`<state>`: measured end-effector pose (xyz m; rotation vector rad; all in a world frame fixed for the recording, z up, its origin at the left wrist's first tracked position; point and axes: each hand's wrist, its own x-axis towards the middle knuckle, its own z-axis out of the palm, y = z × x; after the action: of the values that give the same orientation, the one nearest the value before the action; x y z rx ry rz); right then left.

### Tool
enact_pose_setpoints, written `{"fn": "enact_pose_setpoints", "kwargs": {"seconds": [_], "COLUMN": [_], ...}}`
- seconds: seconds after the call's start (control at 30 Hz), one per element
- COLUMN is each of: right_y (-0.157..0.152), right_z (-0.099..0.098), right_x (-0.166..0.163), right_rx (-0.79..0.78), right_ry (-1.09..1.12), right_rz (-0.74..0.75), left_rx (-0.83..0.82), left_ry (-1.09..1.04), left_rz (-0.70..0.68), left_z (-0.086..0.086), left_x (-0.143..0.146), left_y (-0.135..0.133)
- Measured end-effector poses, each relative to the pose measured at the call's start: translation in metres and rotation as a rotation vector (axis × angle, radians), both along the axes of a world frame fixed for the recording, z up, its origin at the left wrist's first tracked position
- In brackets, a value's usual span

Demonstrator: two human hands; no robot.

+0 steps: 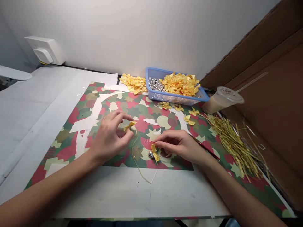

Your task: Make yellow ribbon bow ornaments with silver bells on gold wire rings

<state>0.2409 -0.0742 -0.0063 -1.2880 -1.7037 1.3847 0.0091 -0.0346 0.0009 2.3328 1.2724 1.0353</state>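
My left hand (112, 135) is curled, with a small yellow ribbon bow (129, 126) between thumb and fingertips. A thin pale yellow cord (133, 157) loops down from near this bow onto the white front of the table. To its right, my right hand (178, 145) pinches at the top of a second yellow bow (155, 154). Beside that bow is a round silver jingle bell (151, 154). Whether the bell is fastened to the bow is too small to tell. Both hands are low over the patterned paper (132, 110).
At the back, a blue basket (175, 100) holds silver bells and yellow bows. More bows (134, 83) are heaped left of it, and several lie in front. A bundle of yellow-green cords (233, 145), a lidded cup with a straw (222, 100) and a cardboard wall (267, 78) stand right.
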Motion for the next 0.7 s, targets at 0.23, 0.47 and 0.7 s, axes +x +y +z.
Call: {"fn": "enact_pose_setpoints", "kwargs": {"seconds": [0.23, 0.47, 0.7], "right_y": [-0.011, -0.020, -0.025], "right_z": [0.000, 0.004, 0.005], "right_x": [-0.014, -0.023, -0.021], "right_rx": [-0.110, -0.272, -0.347], "right_ry": [0.317, 0.674, 0.718], "right_rz": [-0.228, -0.188, -0.207], "left_rx": [0.241, -0.261, -1.056], "left_ry": [0.011, -0.184, -0.566], "left_rz": [-0.235, -0.452, -0.432], "left_z": [0.002, 0.010, 0.017], "left_x": [0.007, 0.010, 0.015], "left_y": [-0.014, -0.030, -0.030]}}
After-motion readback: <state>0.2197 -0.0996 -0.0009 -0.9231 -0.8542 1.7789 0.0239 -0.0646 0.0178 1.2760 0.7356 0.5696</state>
